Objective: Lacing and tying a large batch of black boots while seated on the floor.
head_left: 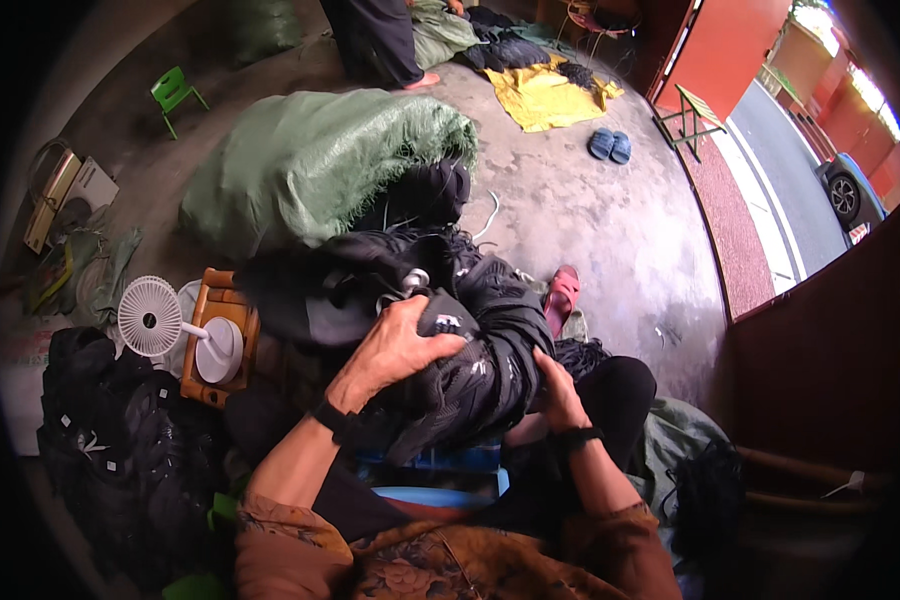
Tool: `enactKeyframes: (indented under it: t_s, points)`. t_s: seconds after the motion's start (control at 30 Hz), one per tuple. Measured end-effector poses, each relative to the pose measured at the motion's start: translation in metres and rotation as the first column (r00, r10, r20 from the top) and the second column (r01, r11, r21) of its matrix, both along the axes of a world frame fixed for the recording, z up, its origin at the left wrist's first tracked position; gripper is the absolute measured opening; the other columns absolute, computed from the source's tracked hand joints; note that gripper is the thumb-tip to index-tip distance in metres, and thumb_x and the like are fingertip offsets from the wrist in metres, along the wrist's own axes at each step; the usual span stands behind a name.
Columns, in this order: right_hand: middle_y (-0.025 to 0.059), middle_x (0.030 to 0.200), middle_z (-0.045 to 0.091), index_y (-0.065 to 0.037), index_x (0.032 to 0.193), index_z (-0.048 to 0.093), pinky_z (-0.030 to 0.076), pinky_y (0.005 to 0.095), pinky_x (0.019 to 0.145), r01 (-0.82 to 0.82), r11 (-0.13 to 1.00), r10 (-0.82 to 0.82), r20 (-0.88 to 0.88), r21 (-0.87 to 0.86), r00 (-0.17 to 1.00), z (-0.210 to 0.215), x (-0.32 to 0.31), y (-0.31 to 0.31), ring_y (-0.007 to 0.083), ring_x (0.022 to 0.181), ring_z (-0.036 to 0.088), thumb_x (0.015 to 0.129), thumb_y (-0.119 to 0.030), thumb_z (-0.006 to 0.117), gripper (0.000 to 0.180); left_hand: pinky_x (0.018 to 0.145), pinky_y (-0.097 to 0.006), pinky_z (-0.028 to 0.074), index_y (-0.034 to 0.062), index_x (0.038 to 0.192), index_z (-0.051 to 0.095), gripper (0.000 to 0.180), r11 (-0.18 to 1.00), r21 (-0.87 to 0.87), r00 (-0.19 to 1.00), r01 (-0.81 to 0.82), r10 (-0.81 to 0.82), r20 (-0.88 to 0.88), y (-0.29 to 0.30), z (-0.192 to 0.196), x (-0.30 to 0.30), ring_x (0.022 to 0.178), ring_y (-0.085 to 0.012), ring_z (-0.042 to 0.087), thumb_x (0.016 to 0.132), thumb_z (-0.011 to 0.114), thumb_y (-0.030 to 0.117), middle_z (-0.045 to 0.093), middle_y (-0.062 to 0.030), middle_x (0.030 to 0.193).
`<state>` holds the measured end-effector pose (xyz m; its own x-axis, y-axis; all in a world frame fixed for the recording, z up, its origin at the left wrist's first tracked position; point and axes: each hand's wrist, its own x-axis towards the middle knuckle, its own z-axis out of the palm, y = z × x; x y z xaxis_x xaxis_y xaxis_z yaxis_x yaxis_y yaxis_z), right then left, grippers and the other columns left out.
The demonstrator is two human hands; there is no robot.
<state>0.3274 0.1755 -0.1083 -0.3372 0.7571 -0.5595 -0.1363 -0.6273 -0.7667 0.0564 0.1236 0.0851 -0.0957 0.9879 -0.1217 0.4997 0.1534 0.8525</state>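
Note:
A bundle of black mesh-like fabric pieces (470, 385), perhaps shoe uppers, lies across my lap. My left hand (400, 345) grips a dark piece with a small white mark (448, 318) on top of it, thumb stretched along the near side. My right hand (560, 395) clasps the bundle's right side, with its fingers partly hidden behind the fabric. More black material (310, 290) spreads away from the bundle toward a large green woven sack (300, 165), whose mouth lies open with black pieces in it.
To the left, a white fan (220, 350) stands on a bamboo stool (195, 375), beside a black pile (120, 430). Beyond are a green chair (173, 95), blue slippers (610, 146), a yellow cloth (545, 95) and a standing person (375, 35). A folding stool (690, 120) stands by the doorway.

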Motion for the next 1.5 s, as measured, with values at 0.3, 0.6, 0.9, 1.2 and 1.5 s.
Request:
enactKeyframes:
  t_s: [0.3, 0.6, 0.9, 1.2, 1.5]
  points:
    - [0.0129, 0.126, 0.052, -0.002, 0.138, 0.036, 0.044, 0.0364, 0.088, 0.019, 0.992, -0.018, 0.013, -0.123, 1.0, 0.087, 0.012, -0.096, 0.0242, 0.107, 0.055, 0.082, -0.031, 0.066, 0.07, 0.076, -0.043, 0.05, 0.001, 0.094, 0.058, 0.047, 0.95, -0.218, 0.878, 0.225, -0.295, -0.378, -0.048, 0.012, -0.076, 0.089, -0.0392, 0.064, 0.066, 0.081, 0.031, 0.067, -0.0187, 0.086]
    - [0.0236, 0.149, 0.031, 0.001, 0.148, 0.021, 0.033, 0.0358, 0.106, 0.104, 0.986, -0.129, 0.205, 0.13, 0.97, 0.079, -0.023, -0.081, 0.0315, 0.137, 0.034, 0.085, -0.019, 0.066, 0.08, 0.101, -0.053, 0.039, 0.0005, 0.133, 0.043, 0.059, 0.807, -0.581, 0.846, -0.109, -0.231, -0.481, -0.045, -0.205, -0.095, 0.12, -0.043, 0.051, 0.075, 0.054, 0.003, 0.055, -0.0265, 0.126]
    - [0.0237, 0.144, 0.035, 0.001, 0.143, 0.034, 0.023, 0.038, 0.114, -0.399, 0.76, -0.041, 0.65, 0.513, 0.758, 0.058, -0.052, -0.029, 0.0335, 0.138, 0.03, 0.082, -0.028, 0.07, 0.077, 0.102, -0.039, 0.041, -0.003, 0.129, 0.048, 0.065, 0.863, -0.485, 0.988, -0.14, 0.089, -0.127, -0.005, -0.173, -0.142, 0.123, -0.039, 0.05, 0.084, 0.065, 0.042, 0.052, -0.0262, 0.131]
    - [0.0166, 0.134, 0.048, 0.004, 0.144, 0.028, 0.041, 0.0354, 0.1, -0.041, 0.999, 0.048, 0.284, -0.033, 0.958, 0.058, -0.049, -0.033, 0.0256, 0.119, 0.051, 0.079, -0.033, 0.076, 0.088, 0.089, -0.048, 0.048, 0.0023, 0.097, 0.065, 0.041, 0.855, -0.261, 0.862, -0.448, 0.335, -0.381, 0.027, -0.218, -0.086, 0.103, -0.0409, 0.061, 0.078, 0.067, 0.038, 0.065, -0.0241, 0.106]
    - [0.0199, 0.139, 0.043, 0.0, 0.147, 0.023, 0.042, 0.0407, 0.099, -0.045, 0.994, 0.004, 0.371, 0.101, 0.929, 0.034, -0.029, -0.031, 0.0319, 0.123, 0.047, 0.072, -0.034, 0.081, 0.101, 0.07, -0.024, 0.047, -0.0013, 0.1, 0.068, 0.024, 0.765, 0.134, 0.609, -0.63, 0.38, 0.697, -0.025, -0.015, -0.08, 0.075, -0.0062, 0.057, 0.087, 0.066, 0.019, 0.066, 0.0016, 0.088]
